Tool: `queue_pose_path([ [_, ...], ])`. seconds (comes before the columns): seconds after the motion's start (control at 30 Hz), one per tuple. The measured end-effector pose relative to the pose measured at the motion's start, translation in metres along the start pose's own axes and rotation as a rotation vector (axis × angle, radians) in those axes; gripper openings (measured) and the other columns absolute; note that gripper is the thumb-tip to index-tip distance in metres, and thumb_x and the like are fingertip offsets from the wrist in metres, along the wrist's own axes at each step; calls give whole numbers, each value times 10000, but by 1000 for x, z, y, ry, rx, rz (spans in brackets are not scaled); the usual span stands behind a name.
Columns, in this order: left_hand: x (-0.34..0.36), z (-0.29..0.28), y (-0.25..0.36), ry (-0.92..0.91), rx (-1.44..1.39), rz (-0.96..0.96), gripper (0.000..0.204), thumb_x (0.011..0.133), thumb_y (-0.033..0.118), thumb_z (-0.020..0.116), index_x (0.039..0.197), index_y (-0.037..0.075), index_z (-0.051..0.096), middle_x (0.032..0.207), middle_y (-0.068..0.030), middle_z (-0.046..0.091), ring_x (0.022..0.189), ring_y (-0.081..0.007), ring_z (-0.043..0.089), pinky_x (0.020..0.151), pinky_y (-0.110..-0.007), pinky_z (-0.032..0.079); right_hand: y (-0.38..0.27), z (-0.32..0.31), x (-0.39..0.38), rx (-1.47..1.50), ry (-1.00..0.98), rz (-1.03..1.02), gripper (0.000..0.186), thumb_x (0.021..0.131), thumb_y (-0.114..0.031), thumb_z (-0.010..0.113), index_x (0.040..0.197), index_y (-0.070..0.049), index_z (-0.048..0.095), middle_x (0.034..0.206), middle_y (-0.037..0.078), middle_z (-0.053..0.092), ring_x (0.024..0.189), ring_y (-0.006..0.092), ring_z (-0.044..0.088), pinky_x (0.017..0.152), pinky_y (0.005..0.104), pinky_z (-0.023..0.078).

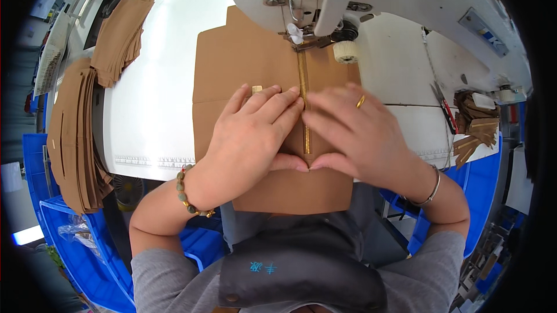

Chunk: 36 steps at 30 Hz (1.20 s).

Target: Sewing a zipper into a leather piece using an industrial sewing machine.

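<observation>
A brown panel (219,69) with a gold zipper (306,133) down its middle lies under the sewing machine's presser foot (300,42) and hangs over the near table edge. My left hand (261,127) rests flat on it left of the zipper, fingertips at the zipper's side. My right hand (362,133) is over the right side, fingers apart, slightly curved and blurred by motion. Both thumbs press on the panel just below the zipper's near end, their tips almost touching. A small pale tab (257,88) shows just above my left fingers.
Stacks of brown pieces (75,133) lie along the left edge of the white table (145,110). Red-handled scissors (447,113) and brown scraps (481,127) are at the right. Blue bins (84,255) stand below on both sides. The machine's body (418,0) arches across the top.
</observation>
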<state>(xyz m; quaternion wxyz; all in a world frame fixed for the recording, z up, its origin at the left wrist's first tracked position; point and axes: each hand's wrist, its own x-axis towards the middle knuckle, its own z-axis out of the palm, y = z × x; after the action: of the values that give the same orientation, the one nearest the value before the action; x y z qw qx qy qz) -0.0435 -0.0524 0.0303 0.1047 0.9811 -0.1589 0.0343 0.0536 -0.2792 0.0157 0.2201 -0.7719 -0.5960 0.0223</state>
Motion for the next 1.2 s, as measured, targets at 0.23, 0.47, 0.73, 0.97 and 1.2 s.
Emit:
queue_pose_path([
  [0.23,2,0,-1,2,44,3,887,688,579,808,1387,58,644,1467,-82,615,1349,-304,583,1175,-537,407,8,0,9,-204,28,38,865,640,-559,849,1314,-48,663,1380,120,603,1310,311,559,1152,511,424],
  [0.47,16,4,-15,36,69,6,901,677,580,810,1399,65,651,1456,-66,622,1341,-296,587,1170,-561,403,23,1,19,-250,52,31,870,631,-556,851,1313,-50,664,1355,110,624,1313,293,568,1147,491,416],
  [0.73,38,3,-33,83,62,7,865,677,544,828,1366,43,675,1385,-64,625,1298,-295,592,1146,-537,423,37,7,30,-270,103,56,810,685,-528,834,1326,-62,669,1314,93,653,1325,299,571,1150,485,417],
  [0.97,44,2,-39,90,-11,20,855,692,525,828,1374,33,671,1331,-108,616,1225,-325,594,1076,-445,455,41,9,33,-242,118,95,727,715,-493,831,1298,-79,705,1313,114,659,1348,316,562,1152,477,427],
  [1.2,44,3,-40,99,-33,16,874,696,528,819,1391,22,658,1347,-115,623,1233,-341,587,1078,-440,464,41,8,33,-213,123,82,715,724,-487,827,1299,-79,706,1330,129,654,1352,322,562,1154,479,427],
])
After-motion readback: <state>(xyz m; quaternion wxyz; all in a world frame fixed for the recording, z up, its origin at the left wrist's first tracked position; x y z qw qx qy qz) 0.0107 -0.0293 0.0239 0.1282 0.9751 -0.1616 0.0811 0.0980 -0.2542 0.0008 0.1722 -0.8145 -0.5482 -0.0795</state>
